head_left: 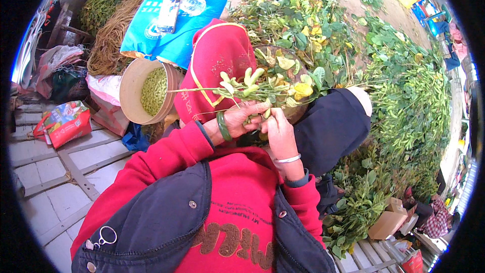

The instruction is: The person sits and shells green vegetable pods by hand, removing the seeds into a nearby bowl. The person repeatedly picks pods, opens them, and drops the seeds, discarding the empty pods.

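A cut bean stalk (194, 90) with green pods (247, 83) and yellowing leaves lies across my lap. My left hand (241, 120), with a green bangle at its wrist, grips this stalk from below. Close against it, my right hand (281, 135), wearing a silver bracelet, pinches a green pod (267, 113) between thumb and fingers. The fingertips of both hands almost meet. Over my left knee is a red cloth (222, 45) with a yellow edge. Left of it a tan bucket (129, 93) holds many small light green beans (154, 91).
Beyond the bucket lies a stuffed blue sack (212, 0) with a phone (171, 10) on top. Heaps of leafy bean plants (399, 96) cover the ground ahead and to the right. A red bag (65, 124) sits at left; a cardboard box (388, 221) stands at lower right.
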The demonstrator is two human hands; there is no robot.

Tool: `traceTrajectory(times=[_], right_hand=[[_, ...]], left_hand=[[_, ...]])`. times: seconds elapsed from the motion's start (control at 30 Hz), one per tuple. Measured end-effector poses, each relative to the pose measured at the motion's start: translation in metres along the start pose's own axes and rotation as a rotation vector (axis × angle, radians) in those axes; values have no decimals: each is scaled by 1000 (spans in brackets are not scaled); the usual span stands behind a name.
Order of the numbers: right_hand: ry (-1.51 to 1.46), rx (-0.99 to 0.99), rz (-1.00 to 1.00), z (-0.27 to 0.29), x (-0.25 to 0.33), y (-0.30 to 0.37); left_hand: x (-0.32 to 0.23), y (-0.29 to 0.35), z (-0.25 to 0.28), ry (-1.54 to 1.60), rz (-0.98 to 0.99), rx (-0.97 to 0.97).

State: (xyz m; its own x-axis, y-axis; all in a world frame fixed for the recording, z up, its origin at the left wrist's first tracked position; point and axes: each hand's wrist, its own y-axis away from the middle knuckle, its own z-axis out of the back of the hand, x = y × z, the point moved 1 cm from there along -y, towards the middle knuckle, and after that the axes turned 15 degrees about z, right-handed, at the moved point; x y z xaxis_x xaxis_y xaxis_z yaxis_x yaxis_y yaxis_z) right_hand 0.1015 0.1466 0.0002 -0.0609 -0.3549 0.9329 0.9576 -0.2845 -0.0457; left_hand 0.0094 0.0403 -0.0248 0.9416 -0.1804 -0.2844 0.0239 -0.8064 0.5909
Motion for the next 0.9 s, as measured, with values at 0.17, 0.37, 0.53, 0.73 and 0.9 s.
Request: traceTrajectory(times=[0.17, 0.37, 0.53, 0.73, 0.9], right_hand=[[-252, 52, -161, -6, -10, 3], [-324, 43, -200, -12, -20, 4], [-287, 97, -211, -9, -20, 3], [-241, 102, -152, -7, -18, 6], [144, 168, 345, -5, -16, 3]], left_hand=[[2, 1, 4, -155, -84, -190], [4, 1, 5, -184, -104, -237], [-1, 8, 2, -230, -71, -122], [2, 11, -5, -282, -139, -226], [-2, 11, 7, -349, -34, -123]])
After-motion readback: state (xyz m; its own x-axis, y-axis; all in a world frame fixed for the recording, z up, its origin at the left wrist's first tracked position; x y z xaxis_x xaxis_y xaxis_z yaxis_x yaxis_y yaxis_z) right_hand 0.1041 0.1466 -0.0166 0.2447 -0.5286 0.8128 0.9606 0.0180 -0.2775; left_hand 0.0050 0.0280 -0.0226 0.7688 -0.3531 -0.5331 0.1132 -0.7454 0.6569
